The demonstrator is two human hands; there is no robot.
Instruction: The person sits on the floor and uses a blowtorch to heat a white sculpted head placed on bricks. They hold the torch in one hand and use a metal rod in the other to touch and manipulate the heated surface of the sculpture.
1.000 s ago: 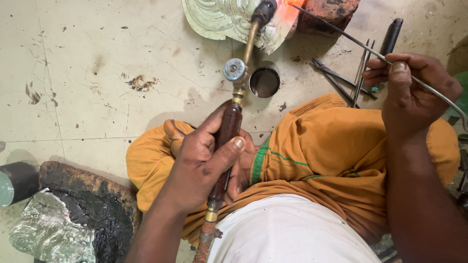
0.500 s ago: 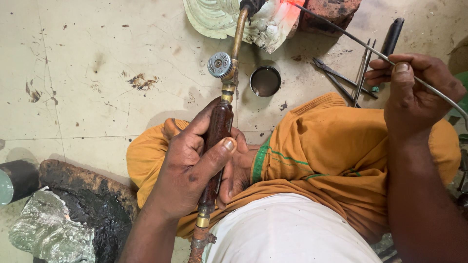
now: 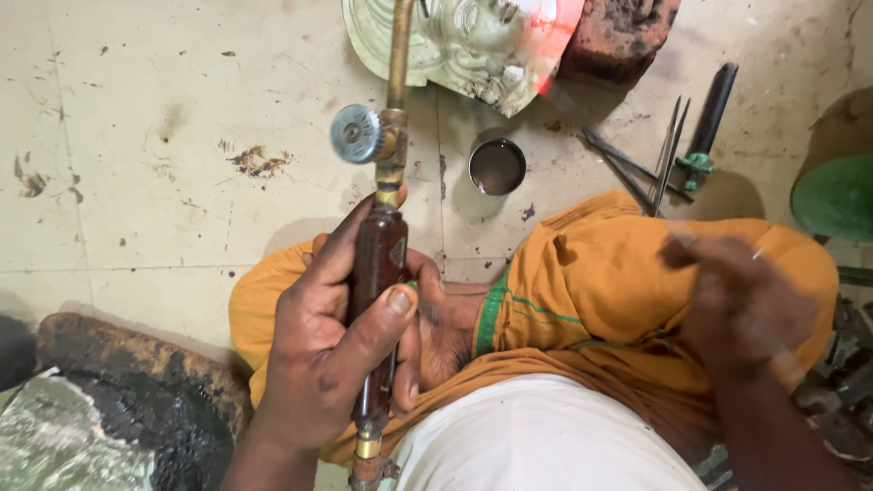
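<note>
My left hand [image 3: 332, 368] grips the dark brown handle of a gas torch [image 3: 378, 264], thumb across its front. Its brass tube [image 3: 398, 55] runs up past a round knurled valve knob [image 3: 356, 134] to an embossed pale metal piece [image 3: 473, 45] on the floor. That piece glows red at its right edge and leans against a brick [image 3: 618, 36]. Over my orange-clad knee, my right hand [image 3: 741, 300] is blurred by motion. Its fingers look curled, and what it holds is unclear.
A small round metal cup [image 3: 496, 166] stands on the tiled floor below the metal piece. Thin metal tools [image 3: 668, 155] and a black-handled tool [image 3: 714, 109] lie at upper right beside a green object [image 3: 837, 195]. A dark pitch-covered block [image 3: 136, 382] sits at lower left.
The torch has shifted left and up, its tip now out of view at the top. My right hand has dropped from beside the tools to my knee, and the thin rod it held no longer shows.
</note>
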